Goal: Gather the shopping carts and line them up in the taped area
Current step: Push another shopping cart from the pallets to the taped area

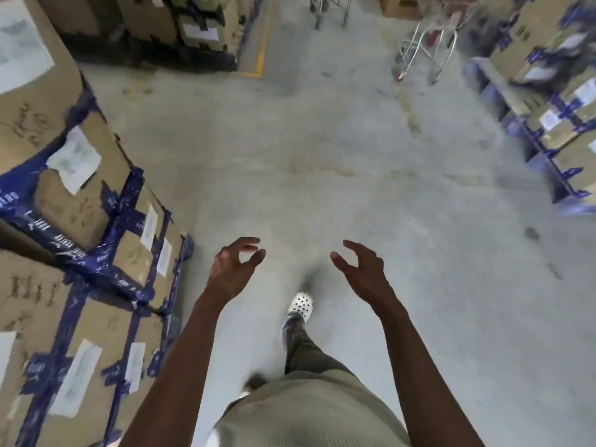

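Observation:
A metal shopping cart [429, 50] with red trim stands far ahead on the right, blurred. The lower frame of a second cart [329, 8] shows at the top edge, mid-aisle. My left hand [233, 269] and my right hand [362, 269] are raised in front of me over the concrete floor, fingers loosely curled and holding nothing. Both hands are well short of either cart. A strip of yellow floor tape [263, 43] runs along the stacked boxes at the top.
Tall stacks of cardboard boxes [80, 221] bound with blue tape crowd the left side. More boxes on blue pallets [554, 101] line the right. Another box stack [167, 24] stands at the top left. My white shoe [301, 304] steps on the grey floor.

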A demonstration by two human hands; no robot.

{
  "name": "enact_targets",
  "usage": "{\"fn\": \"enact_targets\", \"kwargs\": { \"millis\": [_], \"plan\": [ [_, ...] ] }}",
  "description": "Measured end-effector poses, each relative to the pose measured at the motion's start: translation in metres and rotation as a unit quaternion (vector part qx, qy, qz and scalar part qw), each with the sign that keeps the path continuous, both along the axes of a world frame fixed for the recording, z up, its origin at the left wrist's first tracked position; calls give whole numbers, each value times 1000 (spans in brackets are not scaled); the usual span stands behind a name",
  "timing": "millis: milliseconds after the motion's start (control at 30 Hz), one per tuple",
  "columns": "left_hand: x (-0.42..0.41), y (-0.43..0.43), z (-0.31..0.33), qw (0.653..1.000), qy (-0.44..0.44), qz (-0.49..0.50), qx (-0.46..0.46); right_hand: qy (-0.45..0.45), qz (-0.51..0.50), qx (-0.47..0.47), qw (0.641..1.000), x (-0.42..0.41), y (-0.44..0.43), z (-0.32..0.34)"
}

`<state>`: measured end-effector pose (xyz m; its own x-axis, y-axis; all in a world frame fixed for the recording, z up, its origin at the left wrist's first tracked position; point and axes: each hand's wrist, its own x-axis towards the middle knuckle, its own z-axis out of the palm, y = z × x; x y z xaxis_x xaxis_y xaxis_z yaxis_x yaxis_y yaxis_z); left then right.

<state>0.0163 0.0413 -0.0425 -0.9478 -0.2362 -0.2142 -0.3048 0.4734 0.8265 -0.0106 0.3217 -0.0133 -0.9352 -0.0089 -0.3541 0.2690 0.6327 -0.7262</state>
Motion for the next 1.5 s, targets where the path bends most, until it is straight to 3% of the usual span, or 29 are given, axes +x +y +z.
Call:
{"fn": "enact_targets", "kwargs": {
  "millis": [233, 533, 800, 1133, 1300, 1500],
  "plan": [
    [-170, 22, -7, 999, 27, -45, 9, -11, -20, -46, 999, -153, 3, -22],
    [-388, 86, 22, 994, 22, -76, 73, 11, -107, -102, 989, -346, 49, -3],
    [-581, 128, -8, 985, -10, -148, 87, -37, -172, -112, 978, -490, 88, -33],
    [-867, 188, -13, 970, -29, -200, 132, 9, -238, -112, 965, -749, 131, -2],
    [-967, 233, -2, 954, -54, -263, 133, -2, -290, -134, 948, -836, 161, 8],
    [-1082, 290, -31, 943, -88, -294, 128, -36, -314, -152, 936, -952, 225, -26]
  ]
}}
